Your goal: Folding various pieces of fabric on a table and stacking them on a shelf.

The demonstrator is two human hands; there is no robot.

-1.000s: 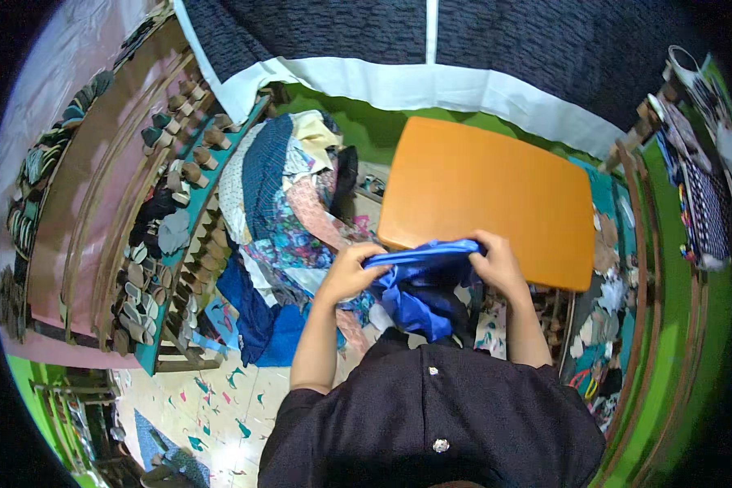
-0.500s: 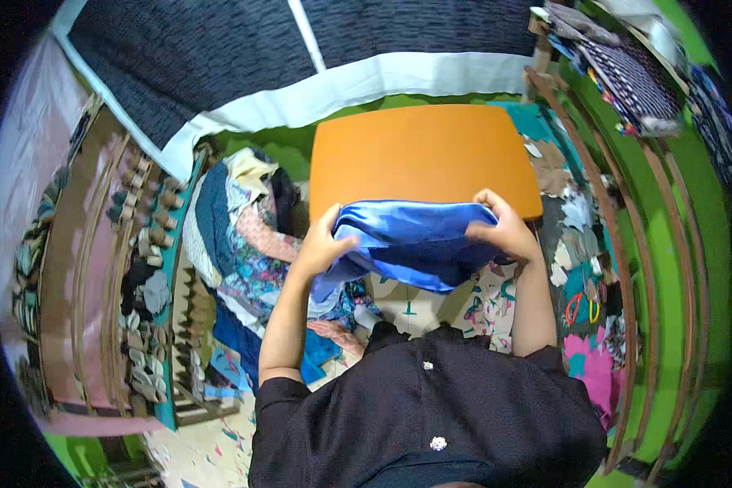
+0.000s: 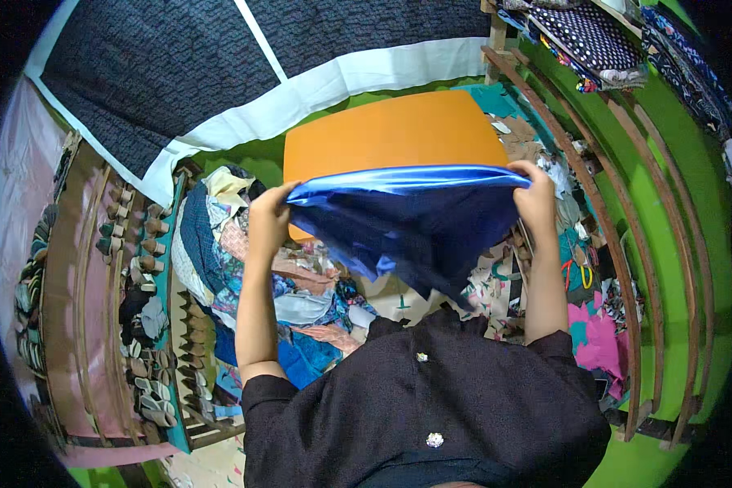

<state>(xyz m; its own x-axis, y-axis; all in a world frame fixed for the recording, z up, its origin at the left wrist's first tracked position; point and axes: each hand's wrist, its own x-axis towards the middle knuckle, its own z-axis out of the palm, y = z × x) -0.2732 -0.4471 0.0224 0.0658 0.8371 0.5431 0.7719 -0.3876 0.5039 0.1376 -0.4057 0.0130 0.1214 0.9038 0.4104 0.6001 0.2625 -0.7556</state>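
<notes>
A shiny blue piece of fabric (image 3: 407, 211) is stretched between my two hands, its top edge pulled nearly straight. The rest of the cloth hangs down toward me in dark folds with a ragged lower edge. My left hand (image 3: 270, 213) pinches its left corner, and my right hand (image 3: 537, 199) grips the right corner. Both hands are raised over the near side of an orange table (image 3: 390, 126). The fabric covers the table's front edge.
Left of the table lies a heap of mixed cloth (image 3: 220, 236). Wooden racks with shoe forms (image 3: 150, 244) stand farther left. On the right are fabric scraps, scissors with yellow handles (image 3: 586, 277), a pink cloth piece (image 3: 595, 329) and wooden rails (image 3: 618, 236). A dark curtain (image 3: 171, 73) hangs behind.
My hands have moved apart and slightly away from me, pulling the bunched blue fabric taut along its upper edge. The view has shifted a little.
</notes>
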